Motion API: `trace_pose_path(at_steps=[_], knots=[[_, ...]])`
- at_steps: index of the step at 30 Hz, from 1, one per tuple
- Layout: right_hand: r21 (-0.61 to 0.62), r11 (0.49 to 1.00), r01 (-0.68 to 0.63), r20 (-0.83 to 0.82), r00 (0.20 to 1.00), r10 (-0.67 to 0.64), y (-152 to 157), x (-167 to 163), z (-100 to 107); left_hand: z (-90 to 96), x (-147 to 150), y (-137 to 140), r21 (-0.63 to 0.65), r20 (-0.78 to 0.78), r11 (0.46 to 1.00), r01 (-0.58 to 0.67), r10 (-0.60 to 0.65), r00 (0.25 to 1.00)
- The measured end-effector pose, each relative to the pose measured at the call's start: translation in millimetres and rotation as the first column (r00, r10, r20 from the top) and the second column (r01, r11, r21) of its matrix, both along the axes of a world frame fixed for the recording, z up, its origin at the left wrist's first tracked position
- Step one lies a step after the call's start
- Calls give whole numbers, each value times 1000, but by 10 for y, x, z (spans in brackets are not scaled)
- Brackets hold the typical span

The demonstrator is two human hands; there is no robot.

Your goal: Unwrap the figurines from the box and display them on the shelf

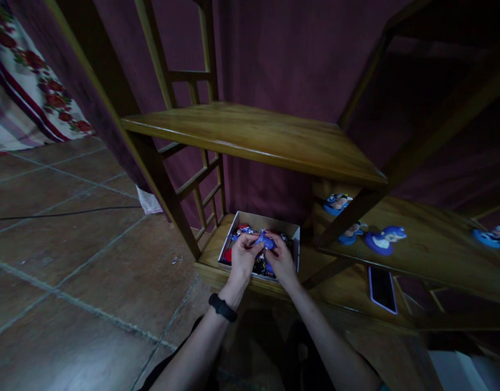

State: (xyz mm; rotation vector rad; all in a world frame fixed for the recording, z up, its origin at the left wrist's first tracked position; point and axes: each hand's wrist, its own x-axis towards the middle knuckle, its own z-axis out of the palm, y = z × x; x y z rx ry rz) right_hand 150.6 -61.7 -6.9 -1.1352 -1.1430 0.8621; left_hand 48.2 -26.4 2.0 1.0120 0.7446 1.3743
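Both hands hold a small purple figurine (267, 241) above an open cardboard box (295, 239). My left hand (246, 252) is closed on its left side, fingertips and thumb pinching it. My right hand (280, 256) grips it from the right, fingers curled against it. Fingers cover part of the figurine, so its full shape is hidden. Beneath the hands, the box holds several colourful figurines (261, 265) in red, blue, black and purple. The box rests on the lowest wooden shelf (213, 247).
Above the box juts a wooden shelf board (250, 133). At right, a purple figurine (384, 240) and several blue-based figurines (337, 203) stand on another board. A phone-like dark rectangle (383, 289) lies lower down. A black cable (70, 213) crosses the tiled floor.
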Motion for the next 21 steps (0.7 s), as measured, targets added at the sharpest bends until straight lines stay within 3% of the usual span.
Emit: trace_pose_path(at_steps=[3,6,10,15,17,21], knots=[[40,999,22,-28,999,-21,-1,-10,8,1,23,-15,86,-90,995,-46,54,994],[40,998,46,-68,997,-43,-2,-20,5,54,25,-70,260,-292,963,-76,153,944],[-6,1000,20,-178,984,-20,0,-31,-5,180,-24,-175,506,-528,861,54,260,808],[-46,999,-19,-319,948,3,-2,-50,24,268,-100,-241,588,-629,780,214,275,727],[-50,998,-27,-320,947,10,-5,-58,41,264,-117,-226,560,-621,805,195,252,742],[-48,998,-38,-281,959,23,-13,-69,40,193,-111,-127,387,-506,922,19,195,840]])
